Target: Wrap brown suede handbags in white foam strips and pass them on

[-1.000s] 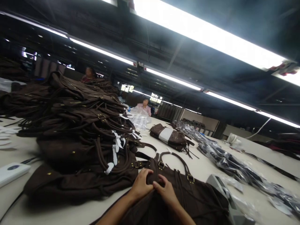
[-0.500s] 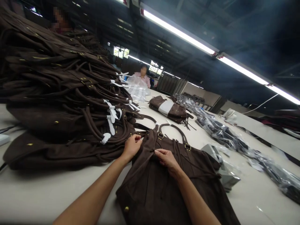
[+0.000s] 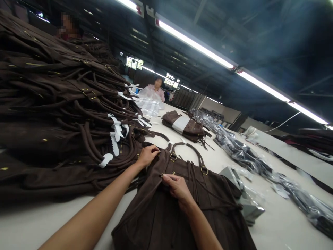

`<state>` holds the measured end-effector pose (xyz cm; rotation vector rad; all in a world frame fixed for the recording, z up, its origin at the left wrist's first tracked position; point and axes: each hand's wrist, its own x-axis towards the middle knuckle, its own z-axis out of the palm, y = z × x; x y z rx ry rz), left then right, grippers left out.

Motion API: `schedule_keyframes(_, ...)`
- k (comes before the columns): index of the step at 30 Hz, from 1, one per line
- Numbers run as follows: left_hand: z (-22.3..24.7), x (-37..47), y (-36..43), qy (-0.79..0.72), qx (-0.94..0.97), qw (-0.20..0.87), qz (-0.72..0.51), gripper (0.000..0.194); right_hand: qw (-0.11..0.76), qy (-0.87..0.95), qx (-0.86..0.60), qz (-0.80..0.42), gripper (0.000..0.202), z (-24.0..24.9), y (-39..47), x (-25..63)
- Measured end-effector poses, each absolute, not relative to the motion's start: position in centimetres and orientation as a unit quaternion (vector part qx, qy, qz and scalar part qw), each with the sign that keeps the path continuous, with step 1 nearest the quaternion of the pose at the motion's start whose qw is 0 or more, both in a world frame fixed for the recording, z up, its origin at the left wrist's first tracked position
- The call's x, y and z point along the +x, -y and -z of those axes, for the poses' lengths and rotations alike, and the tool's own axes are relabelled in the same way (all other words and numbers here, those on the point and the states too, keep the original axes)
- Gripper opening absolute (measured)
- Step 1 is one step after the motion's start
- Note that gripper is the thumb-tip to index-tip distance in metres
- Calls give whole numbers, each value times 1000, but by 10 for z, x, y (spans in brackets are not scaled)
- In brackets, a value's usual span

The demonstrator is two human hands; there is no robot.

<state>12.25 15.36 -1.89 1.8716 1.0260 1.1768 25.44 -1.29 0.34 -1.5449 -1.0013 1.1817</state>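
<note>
A dark brown handbag (image 3: 161, 222) lies in front of me, its two round handles pointing away. My left hand (image 3: 148, 155) is closed at the bag's top left corner, fingertips pinching the edge there. Lower on the front, my right hand (image 3: 179, 190) pinches the bag's material between thumb and finger, beside a small brass-coloured fitting (image 3: 162, 175). What exactly lies between the right fingertips is partly hidden. Thin cords (image 3: 193, 180) hang down the bag's front, and brass buckles (image 3: 204, 170) join the handles to it.
A tall pile of similar brown bags (image 3: 59, 128) with white-wrapped handles rises on the left. Beyond my bag lies a folded bag with a white band (image 3: 182, 125). A grey device (image 3: 249, 205) and plastic-wrapped goods (image 3: 239, 147) are to the right. A person (image 3: 156, 91) is at the far end.
The view has shifted slightly, so the pile and bag appear further left and a little lower. Both hands stay at nearly the same places on the bag.
</note>
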Motion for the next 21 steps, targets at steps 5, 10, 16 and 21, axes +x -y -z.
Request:
schedule_keyframes(5,24,117,-167,-446,719,296,-444,10,486,397,-611,-483,60,7,6,252)
schedule_keyframes(10,25,125,-178,-481,724,295,-398,23,522,373,-586,-495,61,14,-3,260)
schedule_keyframes(16,10,116,-145,-489,700,315,-415,6,638,298,-483,-521,39,10,-6,272)
schedule_keyframes(21,14,108,-79,-435,697,398,-407,30,709,212,-412,-531,34,-4,5,275)
